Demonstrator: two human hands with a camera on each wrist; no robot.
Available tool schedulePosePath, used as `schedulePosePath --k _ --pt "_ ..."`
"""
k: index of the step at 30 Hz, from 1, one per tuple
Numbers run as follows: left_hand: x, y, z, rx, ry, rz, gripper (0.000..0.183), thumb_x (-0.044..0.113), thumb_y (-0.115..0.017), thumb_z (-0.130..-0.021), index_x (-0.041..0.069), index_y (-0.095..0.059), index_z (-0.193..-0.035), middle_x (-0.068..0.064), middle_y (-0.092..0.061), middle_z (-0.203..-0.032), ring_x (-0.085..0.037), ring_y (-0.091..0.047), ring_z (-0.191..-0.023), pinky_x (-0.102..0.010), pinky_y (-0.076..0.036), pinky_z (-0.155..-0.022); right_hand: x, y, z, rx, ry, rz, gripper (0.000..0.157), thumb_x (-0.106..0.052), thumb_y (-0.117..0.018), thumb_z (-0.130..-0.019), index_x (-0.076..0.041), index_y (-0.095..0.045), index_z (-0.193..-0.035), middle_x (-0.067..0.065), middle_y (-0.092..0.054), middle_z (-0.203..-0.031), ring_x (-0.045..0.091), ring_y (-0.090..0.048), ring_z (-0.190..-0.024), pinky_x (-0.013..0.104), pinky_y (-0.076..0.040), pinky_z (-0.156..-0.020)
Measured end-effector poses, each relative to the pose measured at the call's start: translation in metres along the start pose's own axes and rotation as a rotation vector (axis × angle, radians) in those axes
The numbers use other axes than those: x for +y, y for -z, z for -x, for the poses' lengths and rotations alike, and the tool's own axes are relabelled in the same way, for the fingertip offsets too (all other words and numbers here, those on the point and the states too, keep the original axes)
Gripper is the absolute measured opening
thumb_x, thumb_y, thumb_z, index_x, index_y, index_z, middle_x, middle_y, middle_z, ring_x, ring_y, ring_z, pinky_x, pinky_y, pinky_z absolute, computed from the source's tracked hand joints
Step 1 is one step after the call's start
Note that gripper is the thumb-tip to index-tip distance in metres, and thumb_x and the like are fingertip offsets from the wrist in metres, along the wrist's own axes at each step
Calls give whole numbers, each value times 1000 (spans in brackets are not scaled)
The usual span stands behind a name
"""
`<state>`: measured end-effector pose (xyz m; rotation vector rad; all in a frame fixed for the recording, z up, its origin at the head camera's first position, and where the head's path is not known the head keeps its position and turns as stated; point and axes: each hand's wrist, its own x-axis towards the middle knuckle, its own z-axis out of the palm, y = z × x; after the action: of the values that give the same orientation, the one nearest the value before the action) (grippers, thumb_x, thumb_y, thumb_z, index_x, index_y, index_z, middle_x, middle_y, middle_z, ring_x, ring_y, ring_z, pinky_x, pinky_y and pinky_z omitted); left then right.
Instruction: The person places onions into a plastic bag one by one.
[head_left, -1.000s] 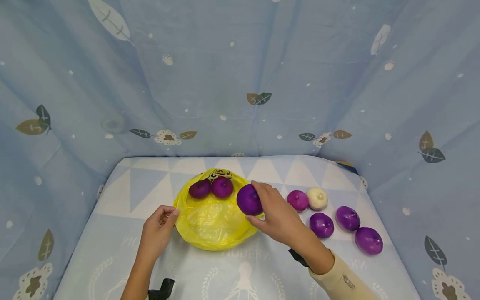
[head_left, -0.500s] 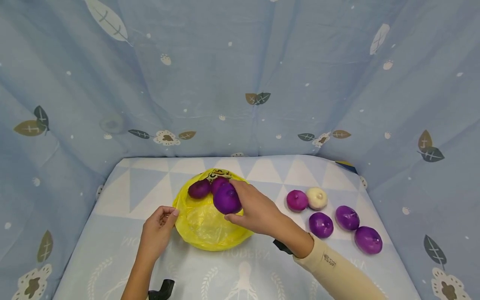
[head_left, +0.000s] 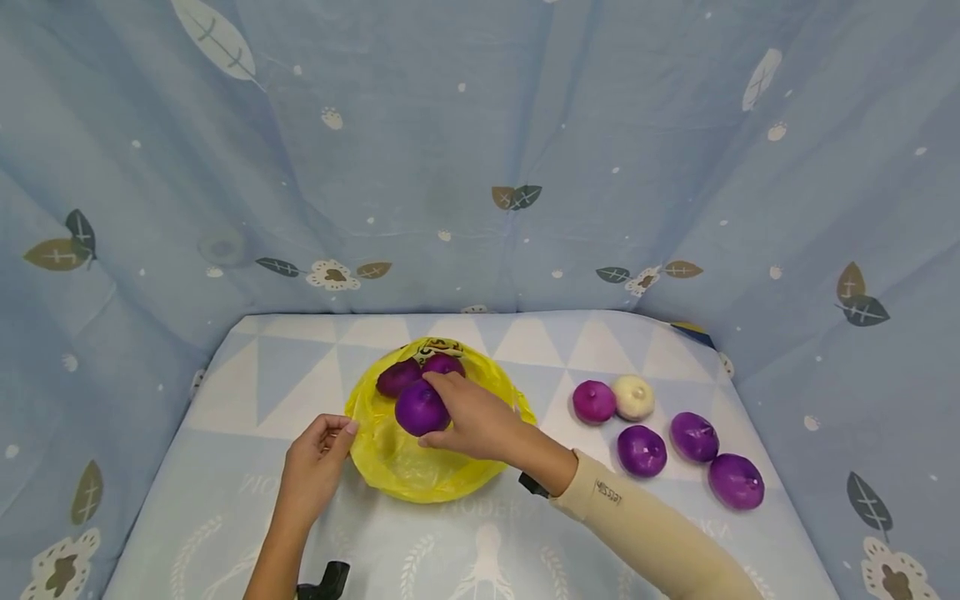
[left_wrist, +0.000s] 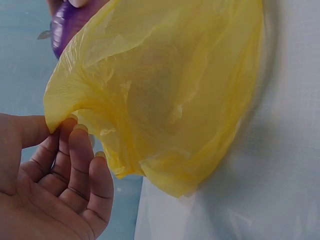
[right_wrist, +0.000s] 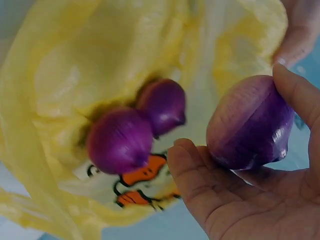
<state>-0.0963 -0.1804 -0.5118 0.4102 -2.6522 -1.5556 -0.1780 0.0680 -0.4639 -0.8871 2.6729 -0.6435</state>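
Observation:
My left hand (head_left: pixel 313 458) pinches the left rim of a yellow plastic bag (head_left: pixel 420 475) between thumb and fingers; the left wrist view shows the film gathered at the fingertips (left_wrist: pixel 80 129). My right hand (head_left: pixel 480 421) grips a glossy purple onion (head_left: pixel 420 408) over the open bag. In the right wrist view the thumb lies on one side of that onion (right_wrist: pixel 252 122) and curled fingers on the other. Inside the bag at the back lie two more purple onions, one on the left (head_left: pixel 397 378) and one (head_left: pixel 444 365) partly behind the held one.
Right of the bag on the patterned cloth (head_left: pixel 480 542) lie a magenta onion (head_left: pixel 594 402), a white onion (head_left: pixel 634 397) touching it, and several purple onions (head_left: pixel 642 451). A blue leaf-print curtain (head_left: pixel 480 167) rises behind the table.
My right hand has carried the purple onion leftward, from the bag's right rim to over its middle. The left hand keeps its pinch on the rim.

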Motion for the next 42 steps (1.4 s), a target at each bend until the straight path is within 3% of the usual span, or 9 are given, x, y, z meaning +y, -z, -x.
schedulePosePath --k 5,12,19,24,30,42 --pt "0 0 0 4 -7 5 35 39 -59 -108 6 -65 -117 -8 -64 -96 -20 -57 -86 -25 -48 -72 3 -18 -16 -72 -10 15 93 -45 -84 -89 -10 -36 -161 13 -50 -151 23 -60 -127 38 -53 -102" --pt "0 1 1 5 -25 20 34 38 -60 -108 6 -65 -116 -9 -66 -97 -21 -60 -88 -24 -49 -73 4 -37 -32 -173 60 34 86 -36 -84 -91 -11 -37 -158 10 -50 -150 18 -59 -126 32 -51 -103" --pt "1 -1 1 13 -34 19 30 36 -61 -108 7 -67 -115 -8 -68 -97 -18 -61 -86 -24 -49 -72 -3 -50 -45 -172 112 115 86 -44 -83 -90 -13 -38 -156 6 -53 -147 15 -60 -123 30 -51 -102" --pt "3 -5 0 -12 -46 53 30 36 -61 -107 7 -67 -115 -8 -68 -96 -19 -63 -86 -24 -51 -72 -6 -56 -55 -187 100 135 91 -51 -81 -90 -13 -35 -159 3 -52 -152 15 -58 -128 31 -49 -105" --pt "5 -8 0 -21 -53 58 30 36 -61 -108 8 -67 -115 -9 -68 -97 -20 -64 -88 -24 -52 -74 -5 -63 -64 -188 78 136 93 -51 -82 -89 -10 -36 -158 2 -51 -153 14 -57 -130 29 -45 -109" --pt "3 -7 4 6 -50 55 30 36 -61 -108 7 -67 -115 -9 -68 -97 -21 -64 -87 -24 -51 -71 -4 -74 -78 -140 117 173 92 -51 -83 -87 -9 -38 -156 4 -56 -146 15 -60 -123 29 -47 -107"
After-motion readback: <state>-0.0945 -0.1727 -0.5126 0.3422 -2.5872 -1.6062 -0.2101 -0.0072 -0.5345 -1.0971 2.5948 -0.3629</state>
